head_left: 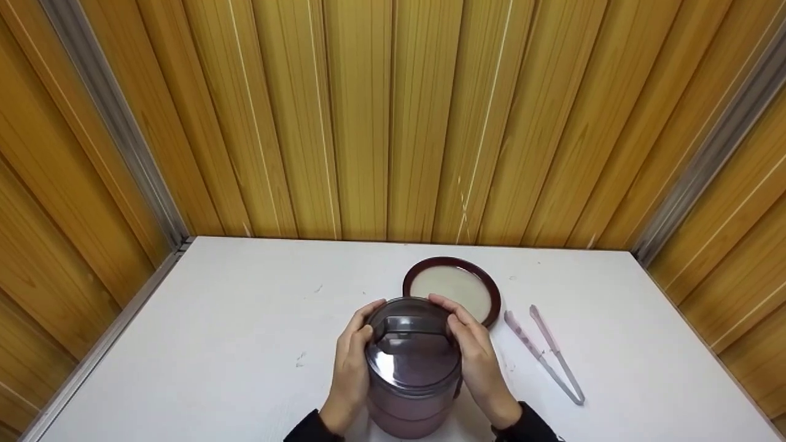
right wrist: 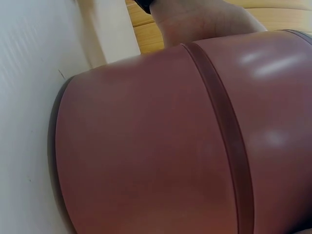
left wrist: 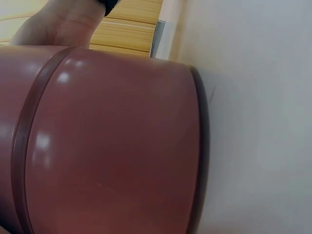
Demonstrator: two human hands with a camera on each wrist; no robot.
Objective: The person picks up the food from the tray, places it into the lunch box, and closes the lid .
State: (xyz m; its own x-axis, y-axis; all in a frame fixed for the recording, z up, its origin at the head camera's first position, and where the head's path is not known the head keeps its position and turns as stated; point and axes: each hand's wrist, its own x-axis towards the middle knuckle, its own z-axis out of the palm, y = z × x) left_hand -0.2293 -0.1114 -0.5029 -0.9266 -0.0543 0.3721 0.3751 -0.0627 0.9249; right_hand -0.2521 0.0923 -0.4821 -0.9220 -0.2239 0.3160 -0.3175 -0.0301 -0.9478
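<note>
A round maroon container (head_left: 412, 399) stands near the front edge of the white table (head_left: 245, 344). It has a clear, dark-tinted lid (head_left: 412, 362) with a flat handle (head_left: 408, 325) across the top. My left hand (head_left: 367, 324) grips the lid's left rim and my right hand (head_left: 457, 319) grips its right rim, fingers curled over the far edge. The left wrist view is filled by the container wall (left wrist: 107, 141), with the right hand (left wrist: 58, 24) behind it. The right wrist view shows the same wall (right wrist: 161, 146) and the left hand (right wrist: 200, 22).
A round dark-rimmed disc with a pale centre (head_left: 451, 288) lies flat just behind the container. Pink tongs (head_left: 543, 353) lie to the right. Wooden panel walls (head_left: 393, 123) enclose the table on three sides.
</note>
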